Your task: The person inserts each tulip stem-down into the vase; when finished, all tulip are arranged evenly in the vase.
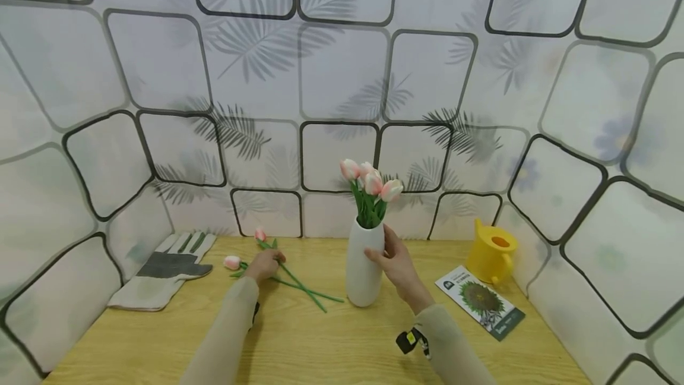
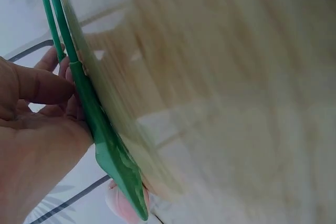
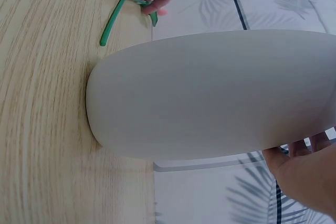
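Note:
A white vase (image 1: 364, 269) stands upright on the wooden table, holding several pink-and-white tulips (image 1: 372, 183). My right hand (image 1: 398, 263) grips its upper side, thumb on the front and fingers behind. Left of the vase, two loose tulips lie with their green stems crossed; one pink bloom (image 1: 232, 262) points left and the other bloom (image 1: 260, 234) points to the back. My left hand (image 1: 264, 265) is over them, pinching a green stem (image 2: 65, 19) between thumb and fingers. In the left wrist view a green leaf (image 2: 113, 150) runs past the palm, close to the tabletop.
A white and grey glove (image 1: 165, 269) lies at the left. On the right are a yellow watering can (image 1: 491, 252) and a seed packet (image 1: 481, 300) with a sunflower picture. Patterned curtain-like walls (image 1: 342, 88) enclose the table's back and sides.

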Action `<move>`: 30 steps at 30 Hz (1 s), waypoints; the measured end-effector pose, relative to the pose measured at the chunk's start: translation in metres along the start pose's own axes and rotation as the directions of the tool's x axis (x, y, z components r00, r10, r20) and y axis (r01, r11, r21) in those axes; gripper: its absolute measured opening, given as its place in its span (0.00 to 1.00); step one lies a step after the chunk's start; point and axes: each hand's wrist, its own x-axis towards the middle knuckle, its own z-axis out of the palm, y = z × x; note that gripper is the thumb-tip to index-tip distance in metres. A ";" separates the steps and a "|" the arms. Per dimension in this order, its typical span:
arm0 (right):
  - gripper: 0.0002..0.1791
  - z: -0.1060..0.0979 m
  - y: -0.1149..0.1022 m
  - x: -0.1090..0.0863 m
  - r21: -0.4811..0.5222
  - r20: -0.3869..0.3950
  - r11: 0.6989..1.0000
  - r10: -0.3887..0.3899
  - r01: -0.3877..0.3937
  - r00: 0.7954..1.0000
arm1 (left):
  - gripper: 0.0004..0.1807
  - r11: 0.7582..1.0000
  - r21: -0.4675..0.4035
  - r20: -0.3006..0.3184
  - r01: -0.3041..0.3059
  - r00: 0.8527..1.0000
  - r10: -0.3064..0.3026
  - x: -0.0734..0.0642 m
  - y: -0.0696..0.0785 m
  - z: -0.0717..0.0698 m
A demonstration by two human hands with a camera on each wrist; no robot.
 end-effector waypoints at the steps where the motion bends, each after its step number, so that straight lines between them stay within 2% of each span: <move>1: 0.43 0.000 0.000 0.000 0.001 0.002 1.000 0.002 -0.002 1.000 | 0.23 1.000 0.000 0.003 0.001 1.000 -0.001 0.000 0.000 0.000; 4: 0.44 0.001 0.000 0.000 0.004 0.004 1.000 0.013 -0.013 1.000 | 0.22 1.000 0.003 0.005 -0.005 1.000 0.005 -0.001 -0.001 -0.001; 7: 0.44 0.001 0.000 0.000 0.002 -0.001 1.000 0.012 -0.012 1.000 | 0.23 0.999 -0.027 0.000 0.018 1.000 -0.018 -0.002 0.000 -0.002; 12: 0.44 0.000 0.000 0.001 -0.003 -0.006 1.000 0.008 -0.008 1.000 | 0.19 0.995 -0.082 -0.067 0.057 0.996 -0.063 -0.002 0.001 -0.003; 16: 0.44 0.000 -0.002 -0.001 0.008 0.004 1.000 0.013 -0.013 1.000 | 0.17 0.979 -0.186 -0.150 0.081 0.983 -0.110 -0.005 0.004 -0.003; 19: 0.44 0.001 -0.002 -0.002 0.013 0.007 1.000 0.012 -0.012 1.000 | 0.19 0.949 -0.297 -0.200 0.102 0.965 -0.167 -0.004 0.007 -0.003; 21: 0.44 0.001 -0.002 -0.001 0.012 0.006 1.000 0.010 -0.010 1.000 | 0.20 0.915 -0.385 -0.230 0.117 0.949 -0.218 -0.003 0.009 -0.001; 23: 0.44 0.000 -0.001 -0.001 0.010 0.005 1.000 0.007 -0.008 1.000 | 0.20 0.865 -0.486 -0.244 0.122 0.932 -0.268 -0.001 0.010 0.002; 27: 0.43 -0.001 0.002 0.000 0.012 0.005 1.000 0.001 -0.001 1.000 | 0.21 0.711 -0.693 -0.226 0.116 0.902 -0.368 -0.001 0.013 0.007; 30: 0.43 -0.001 0.003 0.001 0.020 0.002 1.000 0.001 -0.001 1.000 | 0.24 0.598 -0.797 -0.204 0.086 0.893 -0.400 -0.004 0.017 0.008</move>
